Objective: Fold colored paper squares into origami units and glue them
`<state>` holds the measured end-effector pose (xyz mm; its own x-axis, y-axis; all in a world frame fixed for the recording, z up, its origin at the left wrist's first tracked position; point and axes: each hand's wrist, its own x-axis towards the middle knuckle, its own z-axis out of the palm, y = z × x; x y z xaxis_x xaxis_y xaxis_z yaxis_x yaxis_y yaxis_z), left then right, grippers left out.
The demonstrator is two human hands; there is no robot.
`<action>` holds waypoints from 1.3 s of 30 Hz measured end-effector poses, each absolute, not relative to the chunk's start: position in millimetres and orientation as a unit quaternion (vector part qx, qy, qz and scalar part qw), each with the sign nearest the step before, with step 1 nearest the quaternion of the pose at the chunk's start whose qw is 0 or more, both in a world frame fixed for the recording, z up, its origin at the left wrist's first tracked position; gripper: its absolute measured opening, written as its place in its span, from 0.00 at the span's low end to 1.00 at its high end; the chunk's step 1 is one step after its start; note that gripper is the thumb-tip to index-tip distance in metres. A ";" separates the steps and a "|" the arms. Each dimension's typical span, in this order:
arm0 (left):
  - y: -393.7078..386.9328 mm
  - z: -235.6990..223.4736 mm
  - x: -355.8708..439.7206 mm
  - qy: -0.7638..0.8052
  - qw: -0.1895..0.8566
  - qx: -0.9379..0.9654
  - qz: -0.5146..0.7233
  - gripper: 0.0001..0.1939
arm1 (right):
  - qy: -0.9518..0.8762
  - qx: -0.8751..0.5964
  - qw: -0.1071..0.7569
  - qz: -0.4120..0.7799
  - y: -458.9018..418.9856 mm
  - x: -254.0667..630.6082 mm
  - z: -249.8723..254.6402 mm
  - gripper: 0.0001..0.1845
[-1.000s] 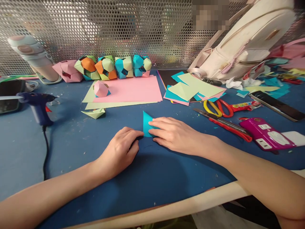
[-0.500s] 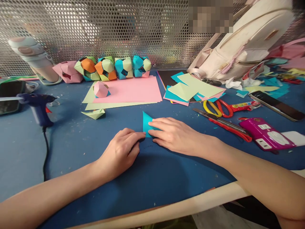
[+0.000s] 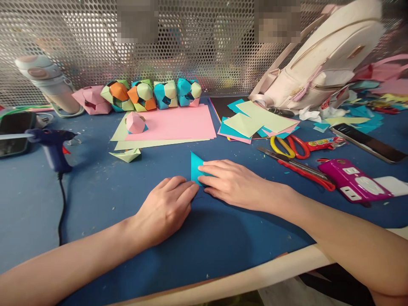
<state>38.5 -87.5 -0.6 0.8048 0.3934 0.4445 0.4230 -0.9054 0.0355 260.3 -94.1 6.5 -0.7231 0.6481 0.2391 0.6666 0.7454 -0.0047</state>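
Note:
A folded piece of blue paper (image 3: 196, 168) lies flat on the table, its left edge straight and its top coming to a point. My right hand (image 3: 236, 182) rests over its right part, fingers stretched out and pressing it down, so much of the paper is hidden. At the lower left corner, my left hand (image 3: 168, 208) has its fingers curled, with the index fingertip touching the paper by the right fingertips. Its thumb is partly hidden underneath. A folded light green paper piece (image 3: 127, 155) lies farther left.
Behind are pink sheets (image 3: 178, 121), finished paper balls (image 3: 142, 95) and cut paper (image 3: 245, 123). Scissors (image 3: 296, 146), a box cutter (image 3: 299, 170), a purple power adapter (image 3: 353, 180) and a phone (image 3: 366, 142) lie right. A glue gun (image 3: 55, 148) stands left. A perforated metal panel (image 3: 204, 55) borders the back.
My left hand has shifted slightly right, its index finger now over the paper's lower left corner. My right hand stays on the paper. The view has tilted slightly.

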 end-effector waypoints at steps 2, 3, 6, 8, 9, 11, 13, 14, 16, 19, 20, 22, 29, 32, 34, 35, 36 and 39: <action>-87.5 1.7 41.9 -0.202 0.040 -0.954 -0.220 0.11 | -0.927 -0.357 0.114 -0.028 -94.4 260.0 6.3 0.12; -87.0 2.1 43.3 -0.194 0.037 -0.955 -0.222 0.11 | -0.926 -0.359 0.115 -0.021 -94.7 259.7 6.1 0.13; -84.6 0.7 45.7 -0.171 0.013 -0.959 -0.225 0.11 | -0.923 -0.370 0.110 -0.011 -95.3 258.2 4.7 0.18; -82.9 -1.0 45.6 -0.166 -0.006 -0.961 -0.220 0.10 | -0.921 -0.379 0.091 -0.004 -94.5 256.8 3.8 0.22; -82.2 -1.5 45.3 -0.166 -0.016 -0.962 -0.214 0.09 | -0.920 -0.384 0.078 0.002 -93.5 256.0 3.4 0.23; -80.9 -1.9 44.3 -0.169 -0.035 -0.963 -0.205 0.08 | -0.919 -0.392 0.049 0.018 -89.9 254.2 3.2 0.25; -80.1 -1.3 43.2 -0.171 -0.050 -0.964 -0.198 0.08 | -0.917 -0.398 0.027 0.031 -84.4 251.9 3.3 0.27; -79.8 -1.0 42.8 -0.171 -0.055 -0.964 -0.195 0.08 | -0.916 -0.399 0.020 0.036 -81.0 250.6 3.4 0.27; -79.6 -0.6 42.4 -0.172 -0.054 -0.965 -0.190 0.08 | -0.915 -0.401 0.016 0.046 -73.7 247.8 4.1 0.27; -79.8 -1.9 42.6 -0.172 -0.042 -0.966 -0.190 0.08 | -0.913 -0.400 0.024 0.073 -63.4 244.7 7.3 0.27; -79.9 -2.8 42.7 -0.171 -0.037 -0.965 -0.195 0.08 | -0.912 -0.401 0.031 0.080 -60.6 244.4 9.0 0.27; -79.9 -5.0 43.1 -0.168 -0.027 -0.963 -0.210 0.08 | -0.911 -0.403 0.047 0.082 -56.8 245.4 12.3 0.26; -78.7 -7.5 44.3 -0.157 -0.018 -0.966 -0.203 0.07 | -0.920 -0.385 0.014 0.068 -50.6 250.9 4.6 0.28; -78.8 -6.0 44.8 -0.153 -0.016 -0.970 -0.188 0.08 | -0.919 -0.390 0.002 0.064 -42.3 246.3 -0.2 0.31; -79.1 -5.4 44.8 -0.153 -0.010 -0.970 -0.189 0.08 | -0.919 -0.390 -0.008 0.066 -35.6 242.4 -0.5 0.32; -79.2 -5.3 44.7 -0.155 -0.007 -0.969 -0.191 0.08 | -0.919 -0.388 -0.010 0.068 -32.9 240.8 0.0 0.32; -79.2 -5.2 44.5 -0.157 -0.005 -0.969 -0.191 0.08 | -0.920 -0.386 -0.008 0.071 -31.2 240.0 0.6 0.33; -79.3 -5.0 43.8 -0.162 -0.004 -0.969 -0.189 0.08 | -0.921 -0.381 0.001 0.087 -33.7 243.2 2.5 0.35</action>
